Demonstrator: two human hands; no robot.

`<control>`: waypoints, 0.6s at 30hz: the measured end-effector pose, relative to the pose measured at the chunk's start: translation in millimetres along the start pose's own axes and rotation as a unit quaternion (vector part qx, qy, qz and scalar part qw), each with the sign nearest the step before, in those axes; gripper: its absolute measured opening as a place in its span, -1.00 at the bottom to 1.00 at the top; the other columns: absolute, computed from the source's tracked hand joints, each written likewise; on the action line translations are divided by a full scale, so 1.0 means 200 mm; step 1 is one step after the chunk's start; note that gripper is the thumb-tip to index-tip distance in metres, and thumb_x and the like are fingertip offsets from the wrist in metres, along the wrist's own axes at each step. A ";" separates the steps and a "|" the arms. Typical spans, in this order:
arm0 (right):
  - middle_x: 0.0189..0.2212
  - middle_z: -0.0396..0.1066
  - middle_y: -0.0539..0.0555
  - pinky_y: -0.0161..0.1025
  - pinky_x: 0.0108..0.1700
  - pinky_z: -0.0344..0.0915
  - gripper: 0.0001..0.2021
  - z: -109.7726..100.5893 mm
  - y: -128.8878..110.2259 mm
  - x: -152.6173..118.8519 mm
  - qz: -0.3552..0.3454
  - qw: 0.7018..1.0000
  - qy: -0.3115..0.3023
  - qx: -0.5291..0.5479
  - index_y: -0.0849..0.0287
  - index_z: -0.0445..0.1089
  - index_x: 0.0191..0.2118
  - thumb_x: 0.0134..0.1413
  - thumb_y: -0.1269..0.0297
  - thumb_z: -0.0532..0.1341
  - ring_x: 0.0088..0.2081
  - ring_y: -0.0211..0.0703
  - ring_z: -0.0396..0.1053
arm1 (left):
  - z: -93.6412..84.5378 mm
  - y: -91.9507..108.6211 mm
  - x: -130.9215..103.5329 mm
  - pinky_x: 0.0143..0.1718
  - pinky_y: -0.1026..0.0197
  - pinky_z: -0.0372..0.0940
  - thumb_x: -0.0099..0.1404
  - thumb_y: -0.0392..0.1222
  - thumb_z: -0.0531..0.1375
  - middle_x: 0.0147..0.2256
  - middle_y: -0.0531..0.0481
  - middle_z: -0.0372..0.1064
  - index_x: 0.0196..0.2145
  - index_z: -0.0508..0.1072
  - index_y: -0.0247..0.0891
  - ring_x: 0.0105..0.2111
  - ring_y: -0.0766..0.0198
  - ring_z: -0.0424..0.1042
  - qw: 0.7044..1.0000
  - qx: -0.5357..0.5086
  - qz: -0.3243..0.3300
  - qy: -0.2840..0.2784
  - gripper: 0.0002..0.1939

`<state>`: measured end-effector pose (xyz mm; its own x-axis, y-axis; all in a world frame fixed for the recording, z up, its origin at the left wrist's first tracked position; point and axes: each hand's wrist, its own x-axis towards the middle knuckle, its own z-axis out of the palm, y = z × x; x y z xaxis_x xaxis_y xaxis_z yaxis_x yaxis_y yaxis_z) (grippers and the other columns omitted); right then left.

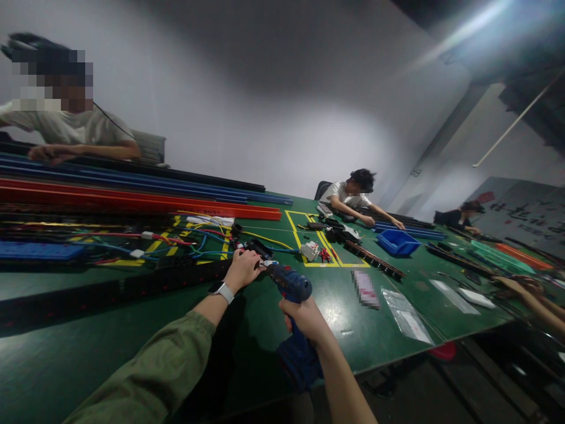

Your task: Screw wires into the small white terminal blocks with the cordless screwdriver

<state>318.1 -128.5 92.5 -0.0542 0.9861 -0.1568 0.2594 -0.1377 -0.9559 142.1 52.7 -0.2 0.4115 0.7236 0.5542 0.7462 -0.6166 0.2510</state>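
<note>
In my right hand (302, 318) is a blue cordless drill (291, 282), my fingers wrapped round its grip. The front of the drill points left, towards my left hand (242, 270), and its tip is close to those fingers. My left hand is closed on the near end of a long black strip (110, 290) with small red spots, which stretches away to the left. A black end part (258, 247) with wires lies just beyond my fingers. Exactly what the fingertips pinch is hidden. Coloured wires (207, 235) run over the table behind this hand.
Red channels (132, 197) and blue channels lie at the back left. Grey-white breakers (310, 251) and red clips sit on the green table (335, 330) at yellow tape. A blue bin (397, 242), plastic bags and another strip are to the right. Several co-workers sit around.
</note>
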 end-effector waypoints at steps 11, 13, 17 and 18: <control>-0.79 0.17 -0.17 -0.36 -0.61 0.08 -0.85 0.01 -0.02 -0.01 0.020 1.000 0.011 -0.005 0.17 0.27 -0.32 -0.10 0.31 0.17 -0.74 -0.30 0.17 | 0.00 0.00 0.00 0.08 -0.12 -0.03 0.26 -0.02 0.14 -0.24 -0.13 0.44 -0.28 0.51 -0.16 -0.12 0.03 0.36 1.000 -0.004 -0.006 0.002 -0.78; -0.78 0.17 -0.17 -0.36 -0.61 0.09 -0.85 0.01 -0.01 -0.01 0.012 1.000 0.012 -0.001 0.17 0.27 -0.33 -0.10 0.30 0.17 -0.73 -0.30 0.17 | -0.01 0.01 0.00 0.08 -0.11 -0.03 0.26 -0.02 0.14 -0.23 -0.13 0.44 -0.28 0.51 -0.16 -0.12 0.03 0.36 1.000 -0.004 -0.007 0.000 -0.78; -0.76 0.19 -0.16 -0.36 -0.61 0.10 -0.86 0.00 0.00 0.00 0.001 1.000 0.013 0.005 0.17 0.26 -0.36 -0.11 0.30 0.18 -0.72 -0.30 0.19 | -0.01 0.01 0.00 0.08 -0.11 -0.03 0.27 0.00 0.14 -0.23 -0.14 0.44 -0.27 0.51 -0.16 -0.12 0.02 0.35 1.000 -0.001 -0.007 -0.002 -0.76; -0.76 0.19 -0.16 -0.36 -0.61 0.10 -0.86 0.00 0.00 0.00 0.001 1.000 0.011 0.007 0.17 0.26 -0.35 -0.11 0.29 0.18 -0.72 -0.29 0.19 | -0.01 0.01 0.00 0.08 -0.11 -0.04 0.27 0.01 0.14 -0.24 -0.14 0.44 -0.26 0.51 -0.16 -0.11 0.02 0.35 1.000 0.000 -0.007 -0.001 -0.76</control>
<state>317.6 -128.4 93.3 -0.0316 0.9877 -0.1534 0.2469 -0.1410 -0.9587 142.4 51.1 2.1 0.4025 0.7324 0.5492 0.7516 -0.6069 0.2584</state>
